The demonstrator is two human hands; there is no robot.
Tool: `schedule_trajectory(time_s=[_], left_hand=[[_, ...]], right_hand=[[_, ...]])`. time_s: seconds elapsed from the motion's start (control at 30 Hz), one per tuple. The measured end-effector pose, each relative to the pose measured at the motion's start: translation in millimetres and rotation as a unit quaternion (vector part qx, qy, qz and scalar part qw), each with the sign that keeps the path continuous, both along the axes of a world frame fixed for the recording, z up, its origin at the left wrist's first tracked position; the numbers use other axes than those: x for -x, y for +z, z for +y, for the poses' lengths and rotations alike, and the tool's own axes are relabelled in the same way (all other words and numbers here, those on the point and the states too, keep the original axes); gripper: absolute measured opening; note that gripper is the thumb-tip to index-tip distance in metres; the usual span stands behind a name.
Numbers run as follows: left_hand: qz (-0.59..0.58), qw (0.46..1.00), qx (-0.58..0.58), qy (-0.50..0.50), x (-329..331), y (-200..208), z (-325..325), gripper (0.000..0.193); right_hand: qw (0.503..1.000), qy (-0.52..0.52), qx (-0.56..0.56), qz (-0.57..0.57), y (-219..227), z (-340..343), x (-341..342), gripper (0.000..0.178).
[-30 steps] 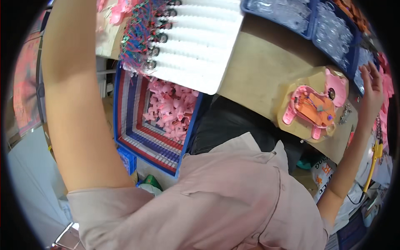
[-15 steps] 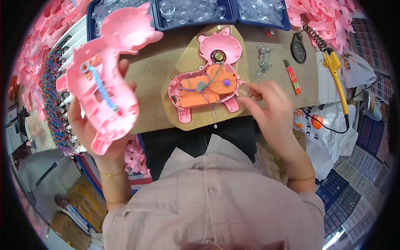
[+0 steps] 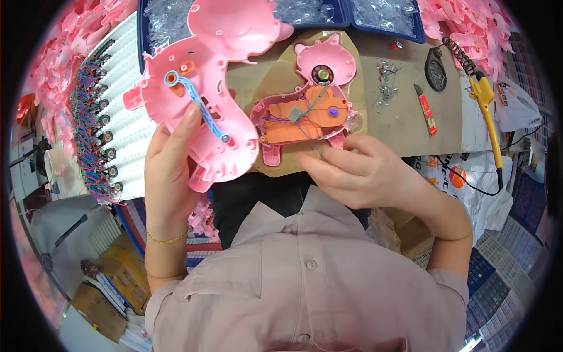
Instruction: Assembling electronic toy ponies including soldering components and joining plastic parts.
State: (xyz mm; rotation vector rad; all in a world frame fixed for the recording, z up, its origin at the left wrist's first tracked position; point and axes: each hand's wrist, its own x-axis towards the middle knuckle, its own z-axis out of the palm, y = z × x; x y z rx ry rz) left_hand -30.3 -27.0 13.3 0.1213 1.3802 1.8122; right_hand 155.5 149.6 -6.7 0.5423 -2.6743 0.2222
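A glossy pink plastic animal-shaped half shell [image 3: 211,73] is held up over the worktable's left part by the person's left hand [image 3: 167,167], its thumb pressing the inside and the other fingers mostly hidden behind; a pale-blue plastic strip with ringed ends [image 3: 199,101] sits within. Just to the right, a matching pink plastic half shell [image 3: 328,54] lies open side up on a tan rounded board [image 3: 275,70], containing an orange plastic housing [image 3: 281,130], thin coloured wires and a round black-rimmed disc [image 3: 322,74]. The right hand [image 3: 358,170] is curled at this shell's lower edge, fingertips bunched near a thin wire; whether they pinch it cannot be told. Beyond, dark-blue plastic bins [image 3: 350,24] hold clear, glassy-looking pieces, the leftmost partly covered by the raised shell. At left, a white ridged tray [image 3: 126,70] carries black round parts and tangled red, blue and green wires. Below the table, a blue-rimmed striped bin [image 3: 130,229] contains small pink plastic parts [image 3: 202,220].
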Motion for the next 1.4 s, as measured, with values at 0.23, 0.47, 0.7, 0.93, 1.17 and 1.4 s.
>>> schedule_trajectory(time_s=[0.23, 0.47, 0.7, 0.93, 1.17, 1.4], left_hand=[[0.032, 0.999, -0.009, 0.000, -11, -12, 12, 0.032], [0.184, 0.980, 0.057, -0.050, -30, -11, 22, 0.034], [0.273, 0.955, 0.107, -0.042, -44, -14, 28, 0.031], [0.351, 0.933, 0.078, -0.011, -46, -23, 27, 0.029], [0.521, 0.852, 0.043, 0.033, -48, -32, 28, 0.028], [0.553, 0.831, 0.035, 0.042, -49, -32, 34, 0.032]], right_hand=[[0.938, -0.054, 0.321, -0.123, 4, 5, 22, 0.009], [0.822, -0.204, 0.518, -0.121, 27, -8, 26, 0.012], [0.936, -0.246, 0.249, 0.039, 19, -24, 49, 0.025], [0.923, -0.279, 0.258, 0.060, 12, -27, 49, 0.023], [0.924, -0.272, 0.263, 0.057, 15, -27, 47, 0.021], [0.927, -0.281, 0.240, 0.063, 14, -25, 44, 0.021]])
